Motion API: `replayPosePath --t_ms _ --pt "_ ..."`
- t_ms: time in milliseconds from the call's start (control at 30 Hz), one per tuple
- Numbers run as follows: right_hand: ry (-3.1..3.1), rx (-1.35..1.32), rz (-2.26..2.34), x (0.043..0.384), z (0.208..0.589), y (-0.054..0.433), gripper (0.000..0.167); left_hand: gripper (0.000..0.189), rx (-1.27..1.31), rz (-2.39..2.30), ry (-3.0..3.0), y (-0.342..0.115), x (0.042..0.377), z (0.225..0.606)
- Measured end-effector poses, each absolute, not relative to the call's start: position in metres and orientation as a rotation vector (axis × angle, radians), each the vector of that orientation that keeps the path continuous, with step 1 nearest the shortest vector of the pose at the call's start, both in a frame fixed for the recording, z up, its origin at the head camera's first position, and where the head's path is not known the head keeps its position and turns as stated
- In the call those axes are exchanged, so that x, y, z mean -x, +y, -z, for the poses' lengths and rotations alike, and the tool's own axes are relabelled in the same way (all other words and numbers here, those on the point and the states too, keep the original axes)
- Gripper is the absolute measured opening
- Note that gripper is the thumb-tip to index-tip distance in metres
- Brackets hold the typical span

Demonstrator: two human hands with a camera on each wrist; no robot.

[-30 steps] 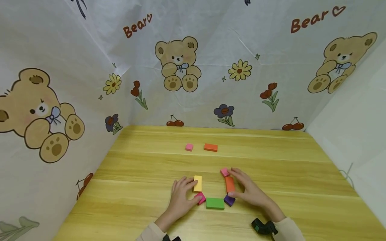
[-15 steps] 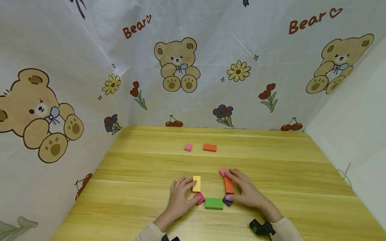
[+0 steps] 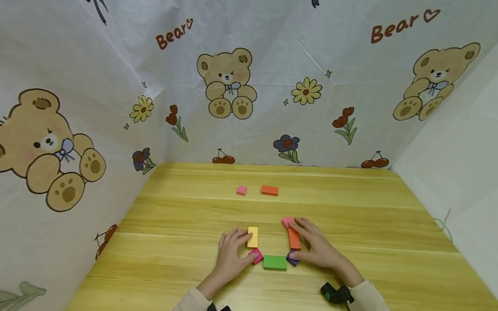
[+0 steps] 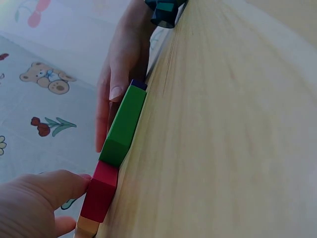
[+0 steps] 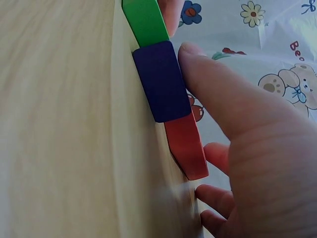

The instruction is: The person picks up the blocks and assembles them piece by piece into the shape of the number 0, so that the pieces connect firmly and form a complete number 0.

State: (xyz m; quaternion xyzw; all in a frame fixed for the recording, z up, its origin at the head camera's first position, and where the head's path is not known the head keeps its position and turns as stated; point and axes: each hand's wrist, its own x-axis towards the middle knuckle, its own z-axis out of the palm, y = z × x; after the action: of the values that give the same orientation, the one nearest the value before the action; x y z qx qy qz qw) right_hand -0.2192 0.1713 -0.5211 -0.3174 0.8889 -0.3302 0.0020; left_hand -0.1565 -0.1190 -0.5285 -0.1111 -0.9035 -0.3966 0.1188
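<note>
Head view: left hand and right hand angle inward, grips spread, thumbs touching magenta block and purple block.

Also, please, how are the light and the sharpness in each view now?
Head: fairly even light, the green block clear-edged; left wrist: the cloth washed out toward the top left, the table soft in detail; right wrist: near face of the purple block dark, the table blurry at left.
</note>
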Motion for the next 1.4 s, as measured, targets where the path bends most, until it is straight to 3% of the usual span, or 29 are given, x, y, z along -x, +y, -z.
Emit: replayPosePath --t_ms 533,833,1100,1400 --pt "2.766 0.955 1.032 0.219 0.520 0.171 0.087 0.057 0.119 1.526 -2.605 -0.130 0.173 0.512" --pt "2.785 0.988 1.027 0.220 0.521 0.170 0.086 0.064 -0.148 1.575 -2.597 -0.159 0.231 0.502" --pt "2.789 0.978 1.013 0.220 0.521 0.173 0.086 0.067 -0.209 1.636 -2.623 -0.168 0.282 0.497" --pt "2.782 0.994 1.011 0.219 0.518 0.173 0.085 0.066 -0.222 1.433 -2.739 -0.158 0.315 0.495"
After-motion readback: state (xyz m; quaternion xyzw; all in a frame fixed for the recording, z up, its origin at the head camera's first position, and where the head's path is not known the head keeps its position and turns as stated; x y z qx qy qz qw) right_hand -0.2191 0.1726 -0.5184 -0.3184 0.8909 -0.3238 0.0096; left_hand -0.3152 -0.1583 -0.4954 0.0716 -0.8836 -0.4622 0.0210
